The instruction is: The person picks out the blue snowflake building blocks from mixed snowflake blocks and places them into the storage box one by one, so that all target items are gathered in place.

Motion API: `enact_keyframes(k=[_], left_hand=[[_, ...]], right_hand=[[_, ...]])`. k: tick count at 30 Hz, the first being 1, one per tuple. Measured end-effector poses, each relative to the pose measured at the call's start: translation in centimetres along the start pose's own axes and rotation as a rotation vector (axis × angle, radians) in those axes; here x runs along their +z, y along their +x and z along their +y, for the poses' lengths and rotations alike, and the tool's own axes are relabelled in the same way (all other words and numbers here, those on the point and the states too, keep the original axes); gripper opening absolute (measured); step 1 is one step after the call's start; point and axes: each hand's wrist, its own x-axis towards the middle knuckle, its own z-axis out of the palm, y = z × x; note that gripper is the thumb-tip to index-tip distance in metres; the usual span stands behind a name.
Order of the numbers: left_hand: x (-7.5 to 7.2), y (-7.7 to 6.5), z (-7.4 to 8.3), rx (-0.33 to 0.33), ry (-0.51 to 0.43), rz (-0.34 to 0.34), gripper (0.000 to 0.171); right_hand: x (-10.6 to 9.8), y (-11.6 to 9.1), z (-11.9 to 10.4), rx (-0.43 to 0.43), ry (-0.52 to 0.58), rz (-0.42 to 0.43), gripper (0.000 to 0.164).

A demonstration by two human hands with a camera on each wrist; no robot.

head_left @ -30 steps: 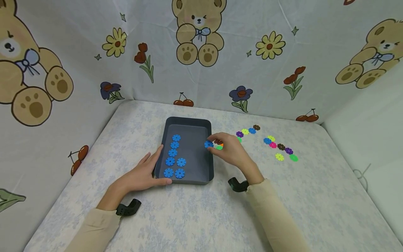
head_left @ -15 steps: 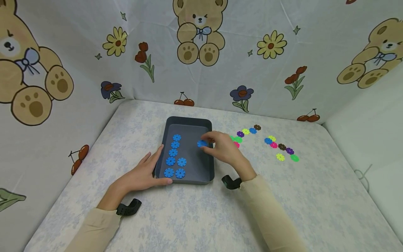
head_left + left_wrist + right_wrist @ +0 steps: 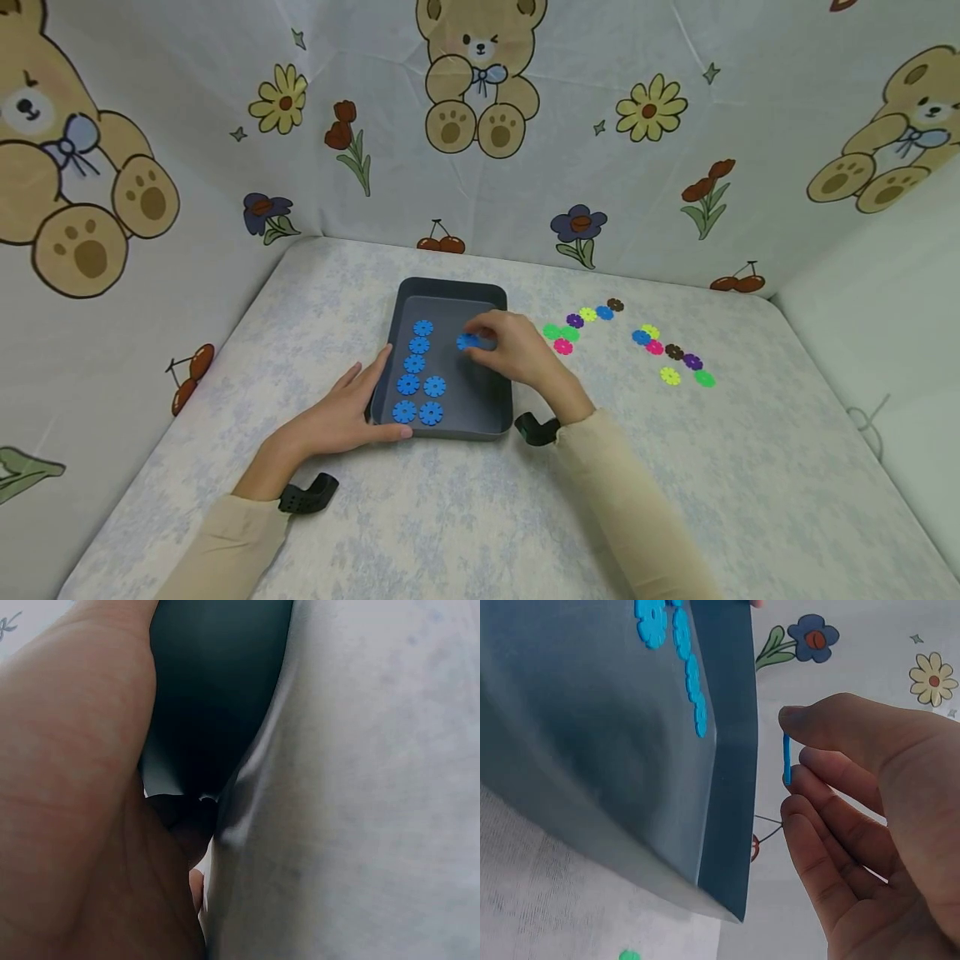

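A dark grey rectangular tray lies on the table, with several blue notched plastic discs flat along its left side in two uneven columns. My left hand rests against the tray's left side, fingers extended and thumb at the near rim; its wrist view shows mostly palm and the dark tray wall. Over the tray's right half, my right hand pinches another blue notched disc between thumb and fingertips. In the right wrist view this disc appears edge-on.
Right of the tray lie two loose groups of coloured discs: one has green, pink, purple, yellow, blue and brown discs; the other sits further right. A bear-print cloth hangs behind the table. A thin cord lies at far right.
My right hand has moved left from the tray's right rim to over its inside, carrying the blue disc. Discs it had covered now show. The left hand stays on the tray.
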Motion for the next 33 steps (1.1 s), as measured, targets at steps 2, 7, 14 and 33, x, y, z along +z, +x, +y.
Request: enact_keyframes(k=[2,7,14,33], left_hand=[[0.0,0.0,0.0,0.004,-0.002,0.001,0.129],[0.0,0.0,-0.1,0.006,0.007,0.005,0.129],[0.0,0.0,0.0,0.001,0.011,0.004,0.129],[0.2,0.0,-0.1,-0.015,0.006,0.000,0.128]], right_hand=[[0.1,0.2,-0.1,-0.007,-0.002,-0.001,0.032],[0.7,0.8,-0.2,-0.006,0.002,-0.019,0.033],[1.2,1.7,-0.4,-0.024,0.005,-0.033,0.032],[2.7,2.8,-0.7,-0.041,-0.028,-0.134,0.031]])
